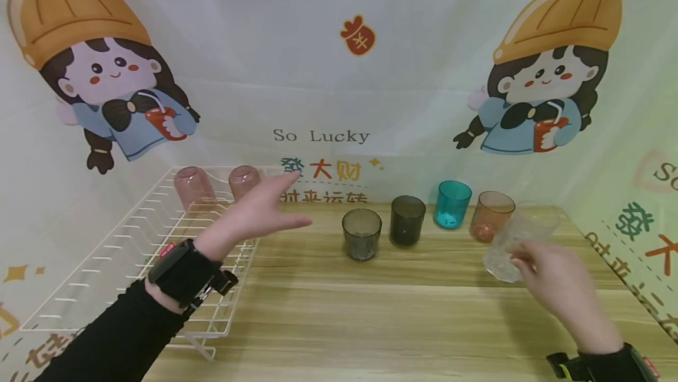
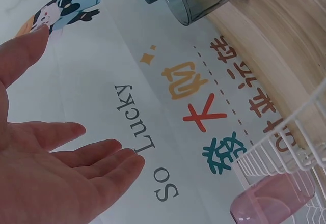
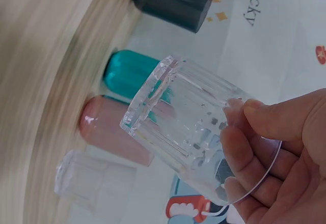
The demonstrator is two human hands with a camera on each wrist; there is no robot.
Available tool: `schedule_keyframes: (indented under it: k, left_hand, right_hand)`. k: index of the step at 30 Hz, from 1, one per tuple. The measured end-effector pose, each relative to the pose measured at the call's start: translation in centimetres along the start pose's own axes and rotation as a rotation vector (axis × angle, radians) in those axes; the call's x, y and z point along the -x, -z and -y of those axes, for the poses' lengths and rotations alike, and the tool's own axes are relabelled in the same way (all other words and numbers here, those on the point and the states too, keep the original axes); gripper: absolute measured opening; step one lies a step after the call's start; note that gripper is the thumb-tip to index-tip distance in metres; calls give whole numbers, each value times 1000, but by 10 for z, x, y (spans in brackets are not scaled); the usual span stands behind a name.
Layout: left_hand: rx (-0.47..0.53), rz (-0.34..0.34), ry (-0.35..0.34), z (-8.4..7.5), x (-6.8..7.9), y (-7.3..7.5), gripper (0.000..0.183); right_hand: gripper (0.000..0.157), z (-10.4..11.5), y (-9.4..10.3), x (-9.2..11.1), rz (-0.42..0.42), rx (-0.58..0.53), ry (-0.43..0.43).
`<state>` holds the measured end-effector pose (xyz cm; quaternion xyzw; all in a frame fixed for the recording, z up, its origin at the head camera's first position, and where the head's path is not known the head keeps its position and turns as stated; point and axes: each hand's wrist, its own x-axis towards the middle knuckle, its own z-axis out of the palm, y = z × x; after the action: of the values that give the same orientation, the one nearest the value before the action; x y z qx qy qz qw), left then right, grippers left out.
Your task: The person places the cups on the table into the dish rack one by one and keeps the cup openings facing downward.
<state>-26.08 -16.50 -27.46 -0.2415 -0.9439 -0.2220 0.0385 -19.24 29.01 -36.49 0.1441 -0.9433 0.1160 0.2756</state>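
My right hand [image 1: 561, 294] pinches a clear tumbler [image 3: 183, 127] near its rim, fingers on one side and thumb on the other. The tumbler's thick faceted base faces away from the palm, and it tilts above the table. Behind it stands a second clear tumbler [image 3: 97, 180], partly hidden in the head view. My left hand [image 1: 254, 211] is held out over the inner edge of a white wire rack [image 1: 212, 333], thumb and fingers spread, holding nothing. Two pink tumblers, one at the left [image 1: 193, 188] and one nearer the hand [image 1: 244, 182], stand upside down in the rack.
Along the back of the wooden table [image 1: 349, 323] stand a grey tumbler [image 1: 362, 238], a dark one [image 1: 406, 223], a teal one [image 1: 452, 205] and an amber-pink one [image 1: 489, 217]. A printed cloth [image 1: 413, 93] hangs behind and at both sides.
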Motion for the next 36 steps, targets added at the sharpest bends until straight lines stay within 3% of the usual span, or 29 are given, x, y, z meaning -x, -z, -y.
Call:
schedule_keyframes:
  k: [10, 19, 36]
  left_hand:
    - [49, -9, 10, -13, -1, -6, 96]
    - [105, -34, -18, -25, 3, -8, 96]
    - [97, -99, -46, -38, 9, -12, 91]
  right_hand:
    - [18, 25, 8, -8, 17, -65, -5]
    - [17, 40, 10, -15, -34, -146, 18]
    - [24, 67, 8, -28, -253, -302, 82]
